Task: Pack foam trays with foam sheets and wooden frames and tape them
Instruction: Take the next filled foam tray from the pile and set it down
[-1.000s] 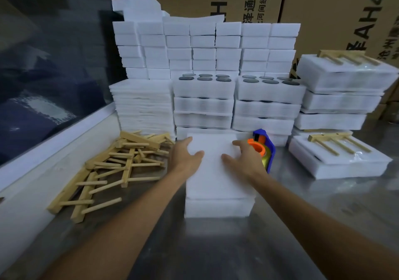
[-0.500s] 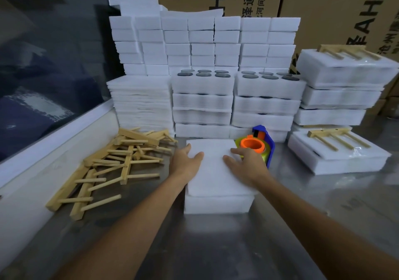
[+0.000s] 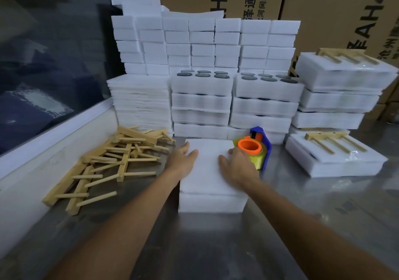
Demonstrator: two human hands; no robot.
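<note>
Foam tray [image 3: 212,201] (covered by a white foam sheet [image 3: 207,167]) is set on the steel counter [image 3: 216,247], centre. Both hands are laid flat on the sheet, fingers straight, nothing gripped: left hand [image 3: 180,158] at its left edge, right hand [image 3: 237,165] beside a tape dispenser [image 3: 257,148]. Wooden frames [image 3: 108,161] are heaped to the left.

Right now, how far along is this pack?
Done: finished packs with frames stacked right. In hand: left hand and right hand press a foam sheet onto the tray. Left: add a wooden frame, tape with the dispenser.
</note>
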